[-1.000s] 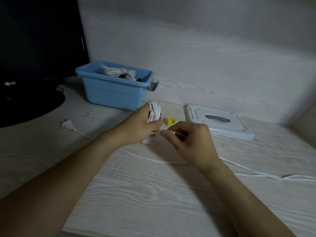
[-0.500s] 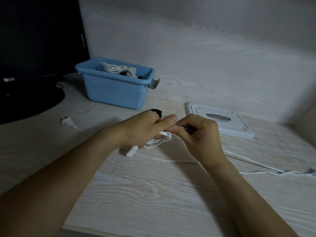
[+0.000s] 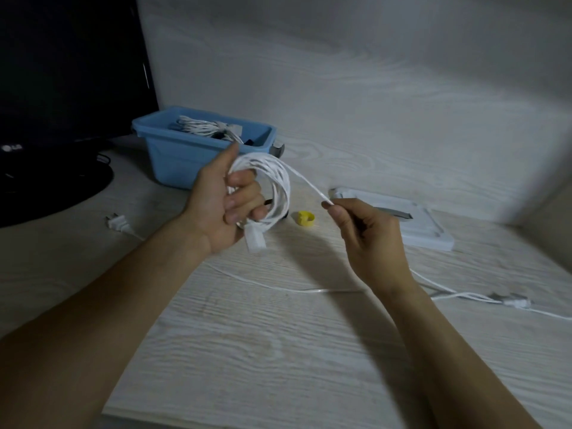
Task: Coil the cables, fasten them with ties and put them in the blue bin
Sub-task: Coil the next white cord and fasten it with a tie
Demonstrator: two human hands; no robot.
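Note:
My left hand grips a coil of white cable above the desk, several loops round its fingers and a white connector block hanging below. A taut strand runs from the coil's top to my right hand, which pinches it between thumb and fingers. The rest of the cable trails loose over the desk to the right. A yellow tie lies on the desk between my hands. The blue bin stands behind my left hand with a tied white cable bundle inside.
A white bin lid lies flat at the right, behind my right hand. A white two-pin plug lies on the desk at the left. A black monitor with its round stand fills the back left. The desk's front edge runs below my forearms.
My hands were close together low over the desk. They have separated: the left raised the coil upright, and the right pulled a strand out to the right.

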